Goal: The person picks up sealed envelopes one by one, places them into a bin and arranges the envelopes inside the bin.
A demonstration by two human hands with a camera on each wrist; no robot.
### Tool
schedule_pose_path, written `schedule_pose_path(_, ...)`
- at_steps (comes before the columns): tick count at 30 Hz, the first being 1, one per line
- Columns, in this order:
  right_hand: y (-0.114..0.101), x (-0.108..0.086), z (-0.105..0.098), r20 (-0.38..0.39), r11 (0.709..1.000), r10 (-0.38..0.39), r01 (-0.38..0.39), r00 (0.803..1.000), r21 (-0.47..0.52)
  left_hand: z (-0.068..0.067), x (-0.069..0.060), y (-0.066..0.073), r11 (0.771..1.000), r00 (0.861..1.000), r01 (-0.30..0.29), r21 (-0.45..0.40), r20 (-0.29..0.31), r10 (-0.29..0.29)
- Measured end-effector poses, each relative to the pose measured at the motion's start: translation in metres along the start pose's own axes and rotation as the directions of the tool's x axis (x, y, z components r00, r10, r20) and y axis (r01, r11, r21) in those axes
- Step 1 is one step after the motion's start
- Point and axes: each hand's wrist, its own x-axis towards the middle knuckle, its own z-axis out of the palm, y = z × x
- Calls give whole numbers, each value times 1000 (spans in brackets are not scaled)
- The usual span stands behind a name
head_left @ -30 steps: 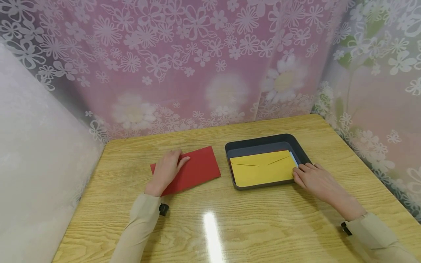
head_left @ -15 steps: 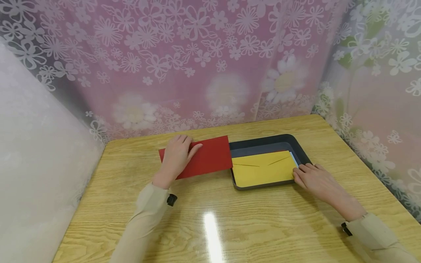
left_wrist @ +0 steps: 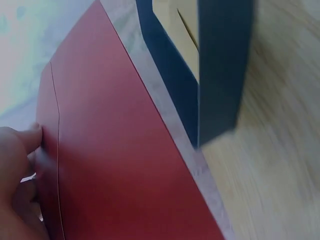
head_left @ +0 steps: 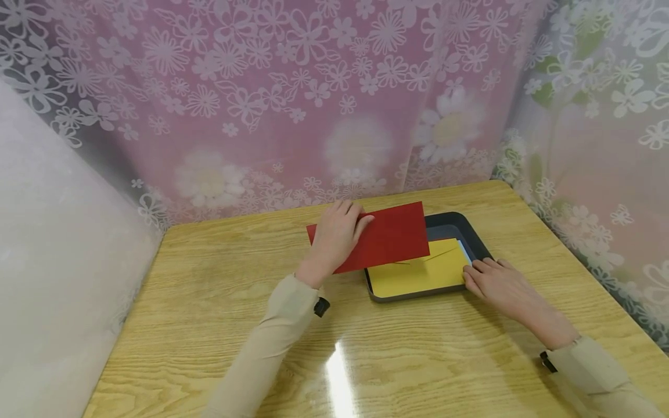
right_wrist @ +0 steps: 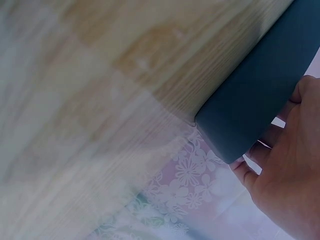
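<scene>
My left hand (head_left: 335, 238) pinches a red envelope (head_left: 396, 235) by its far long edge, thumb on the near face. The envelope is held up over the left part of a dark grey tray (head_left: 473, 235), overlapping a yellow envelope (head_left: 418, 277) that lies inside. In the left wrist view, a flap crease runs along the red envelope (left_wrist: 110, 135) near the thumb. At the tray's right side, my right hand (head_left: 504, 289) grips the rim with curled fingers; the right wrist view shows them on the tray's wall (right_wrist: 250, 90).
A light blue edge (head_left: 464, 251) and a thin red edge peek out from beneath the yellow envelope. The wooden table (head_left: 219, 325) ends at a pink flowered curtain (head_left: 292, 116) behind, with more curtain on both sides.
My left hand has lifted the red envelope off the table at left and carried it right and away from me, over the tray. My right hand has stayed on the tray's rim.
</scene>
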Motion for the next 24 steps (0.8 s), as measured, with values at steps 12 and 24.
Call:
schedule_pose_path(12, 0, -1, 1, -11, 1000, -21, 21, 1000, 3, 31, 23, 42, 994, 996, -35, -102, 74, 43)
schedule_pose_path(24, 2, -4, -1, 113, 1000, 7, -7, 994, -3, 67, 22, 56, 996, 977, -9, -92, 212, 29)
